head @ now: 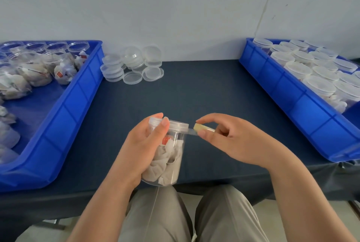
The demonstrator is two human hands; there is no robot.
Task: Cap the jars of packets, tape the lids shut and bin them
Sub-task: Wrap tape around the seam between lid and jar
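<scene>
My left hand (pixel 145 146) grips a clear plastic jar (pixel 169 160) stuffed with white packets, held just above the table's front edge. A translucent lid (pixel 177 125) sits on its mouth, with my thumb pressed against the lid's rim. My right hand (pixel 229 140) pinches a small roll of clear tape (pixel 203 128) right beside the lid. A short strip of tape (pixel 191 131) stretches from the roll to the lid's side.
A blue bin (pixel 64 117) at the left holds uncapped jars of packets. A blue bin (pixel 288 93) at the right holds several capped jars. Loose lids (pixel 132 66) lie stacked at the back of the dark table (pixel 204 90), near the wall.
</scene>
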